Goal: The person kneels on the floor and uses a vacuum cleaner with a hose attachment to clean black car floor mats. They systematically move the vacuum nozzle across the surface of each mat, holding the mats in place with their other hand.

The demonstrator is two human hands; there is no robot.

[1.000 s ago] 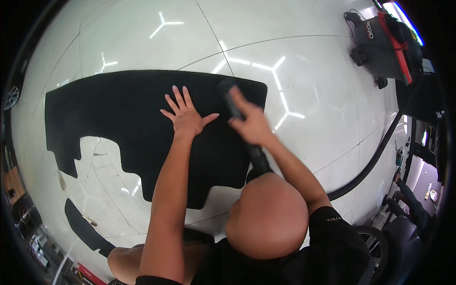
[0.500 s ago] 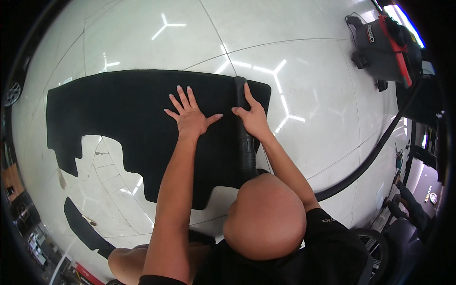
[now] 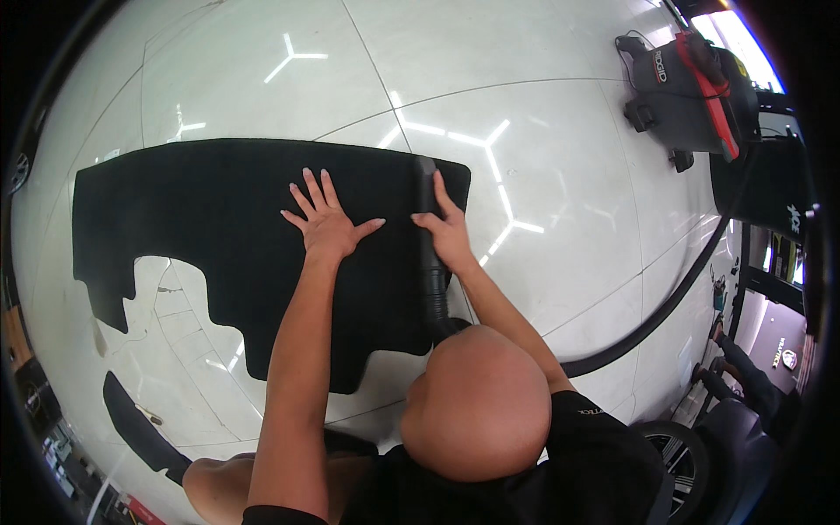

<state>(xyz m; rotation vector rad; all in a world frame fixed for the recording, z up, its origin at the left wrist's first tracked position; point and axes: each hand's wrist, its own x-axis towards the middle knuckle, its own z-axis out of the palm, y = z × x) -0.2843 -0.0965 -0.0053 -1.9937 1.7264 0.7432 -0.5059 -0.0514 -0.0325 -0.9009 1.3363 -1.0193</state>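
Note:
A large black carpet mat with cut-outs along its near side lies flat on the floor. My left hand presses on it palm down, fingers spread. Near the mat's right end, my right hand is wrapped around a black vacuum nozzle, thumb on its left side and fingers along its right. The nozzle lies along the mat, its tip by the far edge. Ribbed hose joins its near end, then passes out of sight behind my body.
A grey and red vacuum cleaner stands at the far right. Its black hose curves across the shiny tiled floor. A smaller black mat piece lies near left. A car wheel and another person's legs show at lower right.
The whole view has shifted slightly. Against the mat, the nozzle and my right hand have moved a little toward me. My left hand stays on the same part of the mat.

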